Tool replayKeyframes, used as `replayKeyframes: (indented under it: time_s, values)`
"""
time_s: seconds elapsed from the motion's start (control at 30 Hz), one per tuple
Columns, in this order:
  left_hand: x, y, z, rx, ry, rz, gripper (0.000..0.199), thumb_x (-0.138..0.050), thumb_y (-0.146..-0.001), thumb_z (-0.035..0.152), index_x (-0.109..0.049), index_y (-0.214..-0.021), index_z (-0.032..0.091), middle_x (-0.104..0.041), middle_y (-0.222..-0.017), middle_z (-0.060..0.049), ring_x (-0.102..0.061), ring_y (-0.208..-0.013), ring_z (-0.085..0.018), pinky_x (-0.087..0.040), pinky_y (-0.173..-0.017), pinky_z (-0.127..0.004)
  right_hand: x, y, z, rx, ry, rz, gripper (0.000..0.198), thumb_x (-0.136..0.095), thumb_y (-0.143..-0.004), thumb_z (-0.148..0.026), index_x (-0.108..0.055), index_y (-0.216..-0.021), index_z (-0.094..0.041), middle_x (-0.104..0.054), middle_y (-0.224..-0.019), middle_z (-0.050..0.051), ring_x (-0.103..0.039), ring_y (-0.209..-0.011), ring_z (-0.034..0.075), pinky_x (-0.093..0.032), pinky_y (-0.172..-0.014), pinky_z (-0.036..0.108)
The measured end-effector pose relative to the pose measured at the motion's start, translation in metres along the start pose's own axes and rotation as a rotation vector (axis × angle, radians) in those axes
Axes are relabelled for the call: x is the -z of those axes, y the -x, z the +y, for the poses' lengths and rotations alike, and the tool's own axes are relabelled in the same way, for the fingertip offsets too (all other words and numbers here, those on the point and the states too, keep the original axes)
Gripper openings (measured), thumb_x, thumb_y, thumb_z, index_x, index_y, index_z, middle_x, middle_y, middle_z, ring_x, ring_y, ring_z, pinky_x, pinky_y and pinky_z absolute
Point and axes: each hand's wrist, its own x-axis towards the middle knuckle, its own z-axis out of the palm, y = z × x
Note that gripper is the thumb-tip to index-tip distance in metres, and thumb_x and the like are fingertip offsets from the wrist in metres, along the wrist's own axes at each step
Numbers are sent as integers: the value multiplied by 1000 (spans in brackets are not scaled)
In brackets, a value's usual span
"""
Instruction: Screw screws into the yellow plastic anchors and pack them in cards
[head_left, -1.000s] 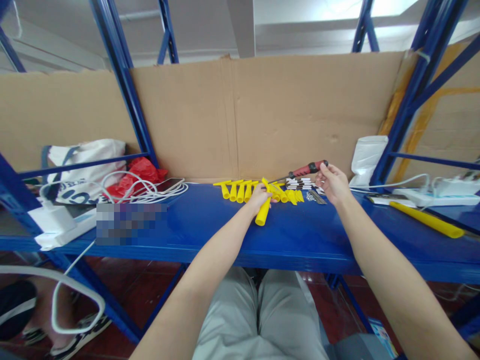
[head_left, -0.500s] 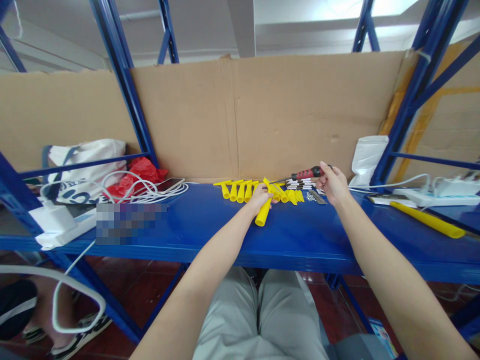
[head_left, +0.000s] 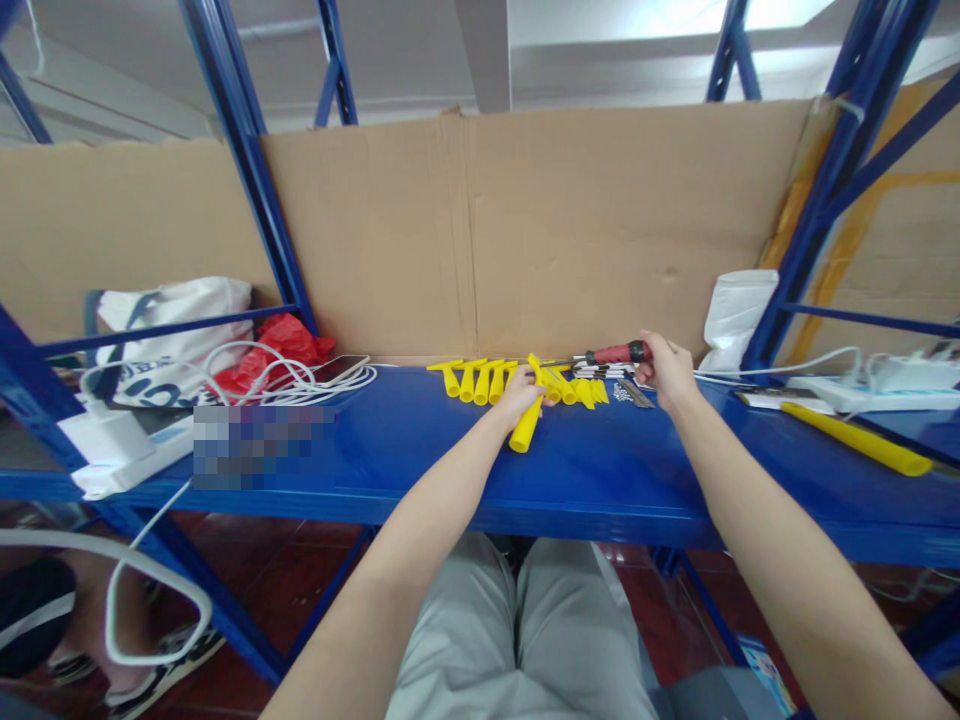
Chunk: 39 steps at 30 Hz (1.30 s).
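Observation:
My left hand (head_left: 520, 393) is closed around a yellow plastic handle (head_left: 526, 430), whose round hollow end points down toward me. In my right hand (head_left: 667, 367) is a screwdriver (head_left: 616, 354) with a red and black grip, held nearly level. Its thin shaft reaches left to the head of the yellow handle; the contact point is too small to make out. Left of my left hand, several matching yellow handles (head_left: 466, 387) lie in a row. Small yellow pieces (head_left: 591, 392), tiny screws (head_left: 622, 393) and grey metal strips (head_left: 637, 397) lie to the right.
Several black-and-white pieces (head_left: 600, 369) lie behind the screwdriver. A cardboard panel (head_left: 585, 220) backs the blue shelf (head_left: 420, 460). White cables (head_left: 300, 380) and a red bag (head_left: 274, 350) are at left. A white pouch (head_left: 739, 320), a long yellow tube (head_left: 855, 440) and a power strip (head_left: 885, 395) sit at right.
My right hand has dropped slightly, and the screwdriver has tipped from a slant to almost level. The left hand and yellow handle have hardly moved.

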Motion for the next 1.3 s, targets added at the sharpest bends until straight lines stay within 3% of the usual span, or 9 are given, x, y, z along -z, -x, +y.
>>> replayKeyframes:
  time_s: [0.5,0.7,0.87,1.07,1.17,1.3]
  values:
    - [-2,4,5,-17,3,1,46,-49,-77,4,-41,-120,19,-57,-124,-13,-66,-64,-11,-40,-39,-17,1,-2,-2,-76,-27,88,30,-61,-72,-34,-34,-61,-23,-29,-36,-10,-30,-28,6,-24,-26,18]
    - [1,2,7,2,-21,146,52,-50,-76,1,-40,-124,19,-58,-122,-11,-67,-66,-11,-41,-41,-16,4,-6,2,-48,30,98,31,-60,-71,-36,-34,-59,-24,-26,-31,-11,-27,-27,7,-25,-26,19]
    - [4,-3,4,58,-44,246,55,-51,-74,0,-45,-126,16,-60,-116,-12,-68,-70,-15,-49,-48,-20,3,-1,6,-26,189,9,27,-59,-73,-35,-39,-59,-23,-27,-30,-10,-28,-27,7,-24,-27,19]
    - [3,-9,-1,-5,-61,263,54,-47,-72,-6,-55,-122,12,-56,-129,-12,-64,-99,-18,-53,-76,-23,3,0,11,-59,379,-113,22,-55,-76,-32,-46,-60,-19,-38,-31,-6,-36,-27,8,-27,-29,18]
    - [3,-10,-3,-58,-148,253,53,-50,-70,-6,-58,-119,11,-59,-127,-12,-59,-110,-20,-48,-89,-26,4,-1,13,-81,644,-171,25,-53,-79,-32,-50,-58,-18,-44,-33,-1,-40,-28,10,-28,-30,20]
    - [2,-9,-4,-107,-232,209,53,-54,-68,-5,-59,-119,9,-61,-124,-14,-60,-110,-22,-45,-93,-29,5,-1,17,-101,1061,-317,37,-47,-83,-32,-49,-49,-17,-48,-36,3,-45,-31,11,-33,-35,22]
